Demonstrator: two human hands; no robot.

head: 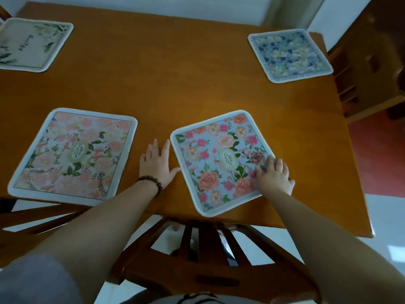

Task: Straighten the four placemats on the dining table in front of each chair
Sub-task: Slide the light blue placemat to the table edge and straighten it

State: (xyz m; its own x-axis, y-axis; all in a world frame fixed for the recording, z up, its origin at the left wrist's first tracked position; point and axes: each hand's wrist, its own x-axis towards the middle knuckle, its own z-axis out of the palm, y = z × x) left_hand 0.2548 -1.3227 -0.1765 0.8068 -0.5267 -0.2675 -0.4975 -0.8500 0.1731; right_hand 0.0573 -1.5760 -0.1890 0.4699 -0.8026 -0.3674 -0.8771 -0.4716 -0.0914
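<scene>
Resting flat with fingers spread, the right hand (274,177) presses the blue rose-print placemat (219,163), which lies skewed at the wooden table's (186,88) near edge; the left hand (157,163) lies open on bare wood touching its side. Left sits the pink floral placemat (72,156); farther off, a cream leafy placemat (32,43) and navy-patterned placemat (289,52), all rounded-cornered fabric.

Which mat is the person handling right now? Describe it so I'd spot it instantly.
On the wooden dining table, look along the near edge, just above the chair back. It is the right-hand mat of the near pair, the blue floral placemat, with the right hand on it. Unlike the pink floral placemat, it has a blue ground and sits turned like a diamond.
</scene>
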